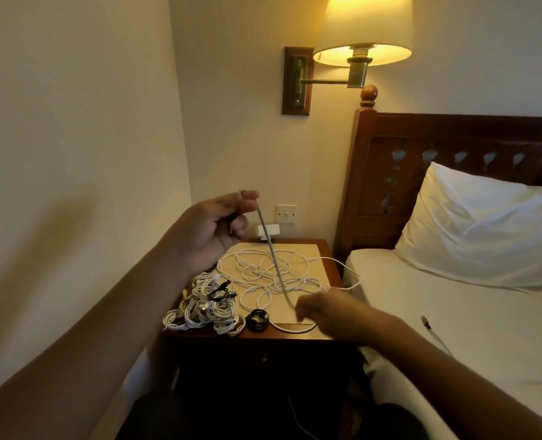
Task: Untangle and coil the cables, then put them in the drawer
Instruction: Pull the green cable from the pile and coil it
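Grip, left: grey cable (271,249) is pinched near its end between thumb and fingertips of left hand (212,227), raised at 10 o'clock over the nightstand (301,248).
Grip, right: lower stretch is held in the curled fingers of right hand (326,309), at 5 o'clock.
Span: cable is drawn taut between the hands.
Tabletop: tangled white cable (263,268) is spread at centre; coiled bundles (206,312) at 8 o'clock; black coil (257,319) at 6 o'clock.

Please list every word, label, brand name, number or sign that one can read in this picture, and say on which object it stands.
None: no text can be read in this picture.
Wall switch: plain plate, no marking seen.
White box below it: too blurred to tell.
Coiled cables and grey cable: any print on the connectors is too small to read.
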`<state>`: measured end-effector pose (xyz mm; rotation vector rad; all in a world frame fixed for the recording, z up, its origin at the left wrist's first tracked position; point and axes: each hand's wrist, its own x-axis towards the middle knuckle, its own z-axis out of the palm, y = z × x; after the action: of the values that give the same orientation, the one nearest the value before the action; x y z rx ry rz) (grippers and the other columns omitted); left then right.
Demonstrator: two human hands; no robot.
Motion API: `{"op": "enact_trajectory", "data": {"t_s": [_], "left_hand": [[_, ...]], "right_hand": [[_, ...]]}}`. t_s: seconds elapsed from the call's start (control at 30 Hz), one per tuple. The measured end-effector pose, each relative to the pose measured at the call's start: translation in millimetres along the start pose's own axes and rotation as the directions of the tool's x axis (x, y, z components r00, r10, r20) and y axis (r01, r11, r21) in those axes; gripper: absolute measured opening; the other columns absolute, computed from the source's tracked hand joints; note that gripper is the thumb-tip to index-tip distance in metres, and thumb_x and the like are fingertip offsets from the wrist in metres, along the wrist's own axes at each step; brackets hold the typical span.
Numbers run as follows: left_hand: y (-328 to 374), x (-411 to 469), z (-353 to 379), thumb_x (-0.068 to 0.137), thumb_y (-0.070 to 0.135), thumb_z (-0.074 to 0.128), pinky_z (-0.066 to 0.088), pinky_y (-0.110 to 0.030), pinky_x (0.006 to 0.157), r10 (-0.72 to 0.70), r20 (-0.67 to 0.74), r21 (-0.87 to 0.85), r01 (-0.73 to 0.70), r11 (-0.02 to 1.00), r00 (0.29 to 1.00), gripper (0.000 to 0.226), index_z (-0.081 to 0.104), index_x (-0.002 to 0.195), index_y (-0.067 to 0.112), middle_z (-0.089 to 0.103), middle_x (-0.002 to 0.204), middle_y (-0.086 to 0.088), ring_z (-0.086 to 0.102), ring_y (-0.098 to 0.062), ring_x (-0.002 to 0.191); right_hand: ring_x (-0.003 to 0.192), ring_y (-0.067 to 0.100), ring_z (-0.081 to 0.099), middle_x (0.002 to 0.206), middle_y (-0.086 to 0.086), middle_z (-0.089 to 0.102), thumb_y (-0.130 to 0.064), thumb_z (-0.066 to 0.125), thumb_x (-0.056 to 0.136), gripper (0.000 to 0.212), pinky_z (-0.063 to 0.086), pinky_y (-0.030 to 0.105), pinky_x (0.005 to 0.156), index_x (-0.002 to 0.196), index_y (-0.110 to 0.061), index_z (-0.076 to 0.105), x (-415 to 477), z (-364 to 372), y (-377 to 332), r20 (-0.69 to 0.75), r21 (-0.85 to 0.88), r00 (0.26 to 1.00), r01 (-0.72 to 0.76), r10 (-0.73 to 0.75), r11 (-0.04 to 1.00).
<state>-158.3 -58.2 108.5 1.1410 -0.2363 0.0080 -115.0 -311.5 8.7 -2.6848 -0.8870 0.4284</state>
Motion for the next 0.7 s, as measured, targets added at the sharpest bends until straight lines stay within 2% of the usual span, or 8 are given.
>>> {"op": "enact_trajectory", "data": {"t_s": [0.07, 0.17, 0.27, 0.33, 0.4, 0.47, 0.57, 0.7], "left_hand": [[-13, 7, 8, 0.103, 0.008, 0.05, 0.059, -0.025, 0.065, 0.063, -0.07, 0.047, -0.059, 0.997, 0.996, 0.026, 0.063, 0.124, 0.001, 0.076, 0.099, -0.01, 0.066, -0.012, 0.068], [-38, 12, 4, 0.103, 0.006, 0.052, 0.062, -0.034, 0.086, 0.133, -0.112, 0.217, -0.107, 0.97, 0.985, 0.036, 0.057, 0.138, 0.008, 0.075, 0.117, -0.014, 0.075, -0.023, 0.09], [-62, 7, -8, 0.106, 0.012, 0.051, 0.061, -0.036, 0.089, 0.114, 0.019, 0.578, -0.104, 0.81, 0.993, 0.034, 0.058, 0.139, 0.012, 0.078, 0.107, -0.004, 0.075, -0.019, 0.09], [-72, -3, -10, 0.107, 0.017, 0.048, 0.061, -0.039, 0.083, -0.029, 0.14, 0.659, -0.071, 0.749, 0.99, 0.031, 0.062, 0.135, 0.014, 0.078, 0.098, -0.006, 0.072, -0.018, 0.078], [-76, -15, -8, 0.109, 0.022, 0.042, 0.056, -0.032, 0.072, -0.178, 0.213, 0.544, 0.034, 0.838, 0.961, 0.034, 0.064, 0.132, 0.011, 0.075, 0.094, -0.015, 0.067, -0.022, 0.07], [-74, -24, -7, 0.108, 0.029, 0.04, 0.045, -0.028, 0.06, -0.198, 0.279, 0.418, 0.067, 0.906, 0.94, 0.041, 0.067, 0.126, 0.004, 0.067, 0.076, -0.016, 0.053, -0.02, 0.059], [-63, -27, -6, 0.103, 0.034, 0.047, 0.03, -0.024, 0.053, -0.114, 0.326, 0.288, 0.016, 0.958, 0.939, 0.042, 0.071, 0.119, 0.004, 0.049, 0.059, -0.002, 0.034, -0.013, 0.051], [-38, -10, -4, 0.103, 0.028, 0.047, 0.033, -0.02, 0.053, 0.024, 0.126, -0.097, -0.011, 0.995, 0.992, 0.039, 0.064, 0.123, -0.002, 0.053, 0.064, 0.002, 0.041, -0.007, 0.05]], "right_hand": [[0.107, 0.014, 0.062, 0.115, -0.004, 0.068, -0.033, 0.043, 0.109, 0.026, 0.052, 0.041, 0.1, 0.113, -0.029, 0.068, -17, -1, -38, 0.079, 0.029, 0.99, 0.119, -0.121, 0.992], [0.094, 0.009, 0.064, 0.099, -0.008, 0.07, -0.039, 0.044, 0.108, 0.03, 0.054, 0.038, 0.09, 0.102, -0.027, 0.071, -49, -23, -76, 0.051, 0.064, 0.964, 0.256, -0.26, 0.965], [0.069, 0.004, 0.059, 0.075, -0.008, 0.065, -0.036, 0.051, 0.106, 0.03, 0.045, 0.021, 0.063, 0.093, -0.022, 0.074, -66, -53, -89, -0.239, 0.127, 0.928, 0.321, -0.285, 0.939], [0.06, 0.002, 0.056, 0.066, -0.011, 0.062, -0.032, 0.055, 0.104, 0.026, 0.039, 0.02, 0.056, 0.091, -0.023, 0.075, -61, -73, -80, -0.472, 0.098, 0.85, 0.315, -0.235, 0.944], [0.067, 0.001, 0.061, 0.071, -0.014, 0.066, -0.034, 0.055, 0.105, 0.026, 0.046, 0.024, 0.059, 0.089, -0.026, 0.074, -46, -87, -63, -0.609, 0.072, 0.778, 0.245, -0.152, 0.967], [0.075, -0.002, 0.063, 0.078, -0.016, 0.068, -0.036, 0.055, 0.105, 0.024, 0.05, 0.026, 0.065, 0.092, -0.03, 0.074, -27, -87, -42, -0.651, 0.088, 0.756, 0.171, -0.074, 0.981], [0.07, 0.002, 0.061, 0.076, -0.014, 0.066, -0.038, 0.052, 0.106, 0.027, 0.046, 0.025, 0.064, 0.096, -0.028, 0.075, -7, -62, -22, -0.585, 0.151, 0.811, 0.111, -0.002, 0.982], [0.07, -0.004, 0.057, 0.087, -0.017, 0.063, -0.036, 0.044, 0.11, 0.027, 0.04, 0.011, 0.061, 0.104, -0.025, 0.068, -4, -13, -39, -0.442, 0.209, 0.897, 0.089, 0.013, 0.974]]}}
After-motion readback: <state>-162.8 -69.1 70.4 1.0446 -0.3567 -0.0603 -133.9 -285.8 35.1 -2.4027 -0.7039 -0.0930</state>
